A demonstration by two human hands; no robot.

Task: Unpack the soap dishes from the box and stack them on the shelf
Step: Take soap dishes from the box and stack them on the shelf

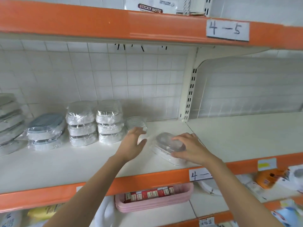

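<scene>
Head | right hand (188, 149) on glossy film-wrapped oval soap dish (165, 145) | left hand (133, 143) spread

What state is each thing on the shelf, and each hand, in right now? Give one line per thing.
Left hand: open, fingers spread, holding nothing.
Right hand: fingers curled over the wrapped soap dish.
Wrapped soap dish: lying at an angle on the shelf, not yet stacked.
Two white stacks: three high each, wrapped, upright.
Grey-lidded stack: wrapped, leaning slightly.
Single clear dish: wrapped, standing alone.

Two bare forearms, no sleeves, unadorned fingers (177, 138).
</scene>
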